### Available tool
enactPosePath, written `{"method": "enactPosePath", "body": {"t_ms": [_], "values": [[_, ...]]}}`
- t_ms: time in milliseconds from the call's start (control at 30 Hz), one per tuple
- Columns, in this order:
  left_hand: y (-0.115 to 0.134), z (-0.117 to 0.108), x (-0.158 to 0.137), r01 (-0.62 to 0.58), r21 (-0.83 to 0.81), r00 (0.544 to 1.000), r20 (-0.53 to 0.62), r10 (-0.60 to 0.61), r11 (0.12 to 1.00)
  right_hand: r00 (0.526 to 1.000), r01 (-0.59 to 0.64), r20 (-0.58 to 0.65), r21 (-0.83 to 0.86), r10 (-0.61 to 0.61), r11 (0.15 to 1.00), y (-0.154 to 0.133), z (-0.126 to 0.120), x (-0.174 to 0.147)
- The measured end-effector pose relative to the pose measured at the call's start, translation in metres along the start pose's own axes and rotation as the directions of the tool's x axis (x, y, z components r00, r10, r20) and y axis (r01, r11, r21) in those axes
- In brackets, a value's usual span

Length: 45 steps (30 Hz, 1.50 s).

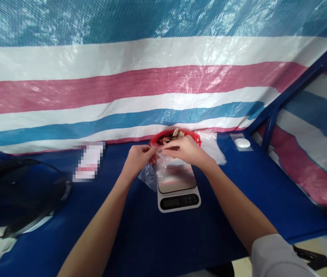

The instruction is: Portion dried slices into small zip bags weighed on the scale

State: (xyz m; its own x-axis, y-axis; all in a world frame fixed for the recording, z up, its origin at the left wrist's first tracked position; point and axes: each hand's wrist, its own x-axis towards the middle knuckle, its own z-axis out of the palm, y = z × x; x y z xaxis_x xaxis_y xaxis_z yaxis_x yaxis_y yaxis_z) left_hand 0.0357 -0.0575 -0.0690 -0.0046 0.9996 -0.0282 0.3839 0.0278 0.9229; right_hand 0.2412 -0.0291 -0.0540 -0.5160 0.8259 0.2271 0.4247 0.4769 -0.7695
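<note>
Both of my hands meet over a kitchen scale, pinching the top edge of a clear plastic bag. My left hand grips the bag from the left with thumb and fingers together. My right hand holds it from the right, fingertips close to the left ones. The bag hangs down beside and across the left part of the scale plate. Just behind my hands sits a red basket with brown and pale dried pieces in it. The scale's dark display panel faces me.
Flat clear bags lie right of the basket. Farther right is a small bag with a white oval object. A blurred-out card and a black mesh item lie left. A striped tarp rises behind the blue table.
</note>
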Motion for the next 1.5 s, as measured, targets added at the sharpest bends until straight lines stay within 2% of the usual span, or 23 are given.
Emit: {"method": "enactPosePath", "body": {"t_ms": [200, 400, 533, 633, 767, 933, 1033, 1300, 1500], "values": [[0.005, 0.003, -0.003, -0.051, -0.041, 0.998, 0.037, 0.052, 0.998, 0.996, -0.072, -0.048, 0.137, 0.079, 0.988, 0.014, -0.001, 0.003], [0.01, 0.002, -0.008, -0.1, -0.037, 0.99, 0.098, 0.104, 0.994, 0.994, -0.094, 0.071, 0.091, 0.088, 0.991, 0.014, 0.003, 0.004], [0.012, -0.007, -0.008, -0.187, 0.14, 0.978, 0.12, 0.171, 0.972, 0.988, -0.145, 0.065, 0.084, 0.14, 0.986, 0.01, -0.002, 0.002], [0.012, -0.017, -0.007, -0.266, 0.327, 0.964, 0.1, 0.247, 0.907, 0.987, -0.156, 0.058, 0.108, 0.15, 0.982, 0.011, -0.007, 0.0], [0.011, -0.02, -0.008, -0.349, 0.409, 0.937, 0.118, 0.33, 0.843, 0.987, -0.159, 0.062, 0.142, 0.152, 0.977, 0.015, -0.01, 0.0], [0.014, -0.007, -0.012, -0.445, 0.361, 0.886, 0.043, 0.463, 0.819, 0.984, -0.174, 0.064, 0.186, 0.165, 0.967, 0.013, -0.011, 0.0], [0.014, 0.003, -0.014, -0.489, 0.323, 0.866, 0.063, 0.497, 0.811, 0.983, -0.18, 0.066, 0.214, 0.17, 0.96, 0.011, -0.013, 0.0], [-0.005, 0.027, -0.015, -0.455, 0.263, 0.889, 0.083, 0.45, 0.851, 0.982, -0.187, 0.08, 0.281, 0.172, 0.941, 0.006, -0.013, -0.001], [-0.012, 0.034, -0.016, -0.431, 0.298, 0.894, 0.012, 0.448, 0.852, 0.981, -0.189, 0.093, 0.278, 0.169, 0.942, 0.009, -0.011, 0.0]]}}
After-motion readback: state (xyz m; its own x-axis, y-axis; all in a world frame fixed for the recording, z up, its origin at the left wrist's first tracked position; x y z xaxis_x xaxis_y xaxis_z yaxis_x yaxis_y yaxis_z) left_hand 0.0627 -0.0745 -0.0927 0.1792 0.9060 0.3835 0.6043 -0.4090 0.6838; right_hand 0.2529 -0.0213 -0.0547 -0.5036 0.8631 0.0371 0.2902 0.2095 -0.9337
